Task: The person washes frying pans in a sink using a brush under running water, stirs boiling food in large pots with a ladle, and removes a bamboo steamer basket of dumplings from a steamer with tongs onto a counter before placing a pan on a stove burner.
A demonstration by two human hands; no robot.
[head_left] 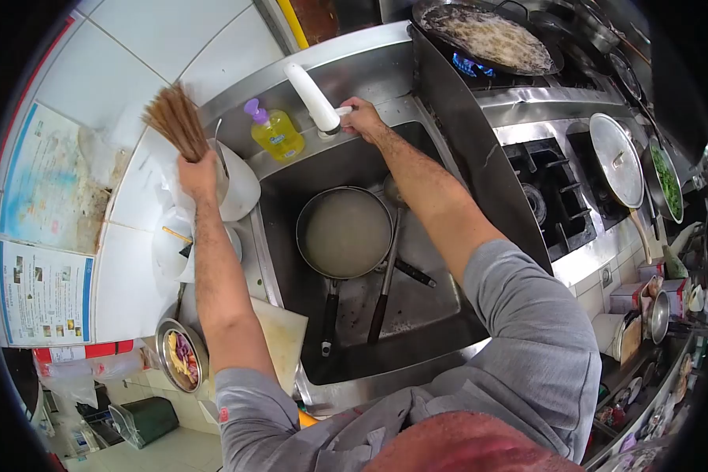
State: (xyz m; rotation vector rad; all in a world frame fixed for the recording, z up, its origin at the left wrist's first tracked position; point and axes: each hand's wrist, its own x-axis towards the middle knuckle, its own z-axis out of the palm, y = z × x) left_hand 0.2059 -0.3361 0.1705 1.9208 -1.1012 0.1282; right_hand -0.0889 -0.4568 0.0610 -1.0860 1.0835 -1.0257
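My left hand (pixel 197 175) is closed around the base of a brown bristle brush (pixel 175 122), its bristles pointing up beside the tiled wall. My right hand (pixel 363 120) is closed on the small lever at the side of the white faucet (pixel 312 96). Between the two hands, a yellow soap bottle (pixel 278 135) with a purple pump stands on the sink's back ledge. Below the faucet, a pan (pixel 345 233) full of cloudy liquid sits in the metal sink (pixel 417 315). A ladle (pixel 387 259) with a dark handle lies against the pan's right side.
A white container (pixel 239 182) stands left of the sink. A cutting board (pixel 278 338) and a metal bowl of food (pixel 182 355) are at the lower left. On the right, a wok (pixel 488 39) bubbles over a blue flame, beside a burner (pixel 539 200) and a lidded pan (pixel 617 157).
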